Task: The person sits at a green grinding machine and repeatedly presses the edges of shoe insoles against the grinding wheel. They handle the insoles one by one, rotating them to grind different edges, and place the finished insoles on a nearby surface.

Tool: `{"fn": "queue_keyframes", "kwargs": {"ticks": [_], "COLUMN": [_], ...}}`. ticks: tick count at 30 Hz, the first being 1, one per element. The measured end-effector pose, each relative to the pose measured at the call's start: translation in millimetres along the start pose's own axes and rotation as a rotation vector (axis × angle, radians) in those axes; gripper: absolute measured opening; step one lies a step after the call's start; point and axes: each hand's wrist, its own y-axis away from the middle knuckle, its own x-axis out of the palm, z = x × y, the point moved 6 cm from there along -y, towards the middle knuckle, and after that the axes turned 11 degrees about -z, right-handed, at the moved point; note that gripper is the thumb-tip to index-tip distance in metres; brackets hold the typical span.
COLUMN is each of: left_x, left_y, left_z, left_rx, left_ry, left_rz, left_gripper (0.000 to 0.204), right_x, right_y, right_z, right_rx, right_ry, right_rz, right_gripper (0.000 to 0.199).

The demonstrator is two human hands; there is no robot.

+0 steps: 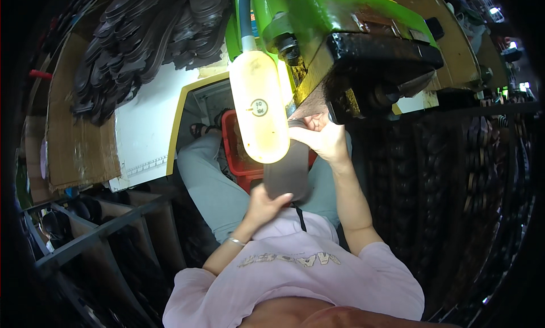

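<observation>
Between my two hands is a dark grey shoe sole point(286, 175), its near end above my lap and its far end up by the green machine point(318, 16). My left hand point(268, 207) grips the near end, thumb lying across the top face. At the far end my right hand point(323, 138) pinches the sole, just under the machine's black head point(380, 55). A bright, rounded lamp point(258, 101) hangs over the left edge of the sole and hides part of it. Where the sole meets the machine is also hidden.
A heap of dark soles point(136, 38) lies at the far left, beside a cardboard box point(79, 135) on the white tabletop point(145, 123). A red basket point(233, 146) stands between my legs. Racks with divided bays point(108, 231) flank me on the left, more on the right.
</observation>
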Motion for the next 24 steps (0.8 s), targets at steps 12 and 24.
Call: {"fn": "queue_keyframes", "kwargs": {"ticks": [12,24], "left_x": [-54,-124], "left_y": [-81,-303], "left_z": [-166,-308], "left_rx": [0.216,0.626], "left_ry": [-0.171,-0.775], "left_rz": [0.019,-0.830], "left_gripper": [0.052,0.048], "right_x": [-188,-105], "right_y": [21,-146], "right_z": [83,-21], "right_rx": [-0.074,-0.067], "right_ry": [0.148,-0.641], "right_rz": [-0.738,-0.710], "right_gripper": [0.033,0.068]}}
